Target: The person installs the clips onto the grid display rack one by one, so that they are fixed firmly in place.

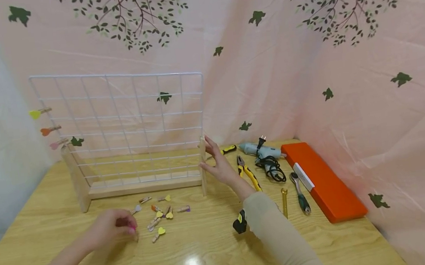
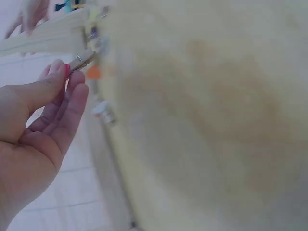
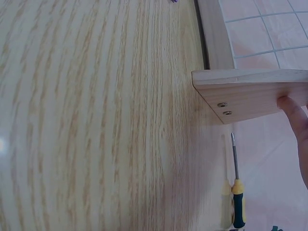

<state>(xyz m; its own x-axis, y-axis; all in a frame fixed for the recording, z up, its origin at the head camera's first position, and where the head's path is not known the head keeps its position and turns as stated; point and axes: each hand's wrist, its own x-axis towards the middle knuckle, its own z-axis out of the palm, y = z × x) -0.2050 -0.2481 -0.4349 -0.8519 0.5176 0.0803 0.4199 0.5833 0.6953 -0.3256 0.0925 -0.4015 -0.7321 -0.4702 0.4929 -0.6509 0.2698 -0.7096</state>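
Note:
Between thumb and fingers my left hand (image 1: 110, 228) pinches a small wooden clothespin (image 2: 82, 61) by its pink end, just over the table. My right hand (image 1: 221, 166) holds the wooden side post (image 3: 255, 94) of a white wire grid rack (image 1: 138, 127), its thumb against the post's outer face. On the grid's left edge sit a yellow clothespin (image 1: 36, 114), an orange clothespin (image 1: 47, 131) and a pink clothespin (image 1: 56, 144). Several loose clothespins (image 1: 159, 216), most with heart-shaped ends, lie on the table in front of the rack, right of my left hand.
To the right lie a screwdriver (image 3: 237, 197), pliers (image 1: 249, 174), a glue gun (image 1: 262, 149) with coiled cord, a brass-coloured wrench (image 1: 284, 202), a ratchet (image 1: 300, 193) and a tape measure (image 1: 239, 223). Beyond them is an orange case (image 1: 328, 185). A pink curtain (image 1: 246, 81) hangs behind the table.

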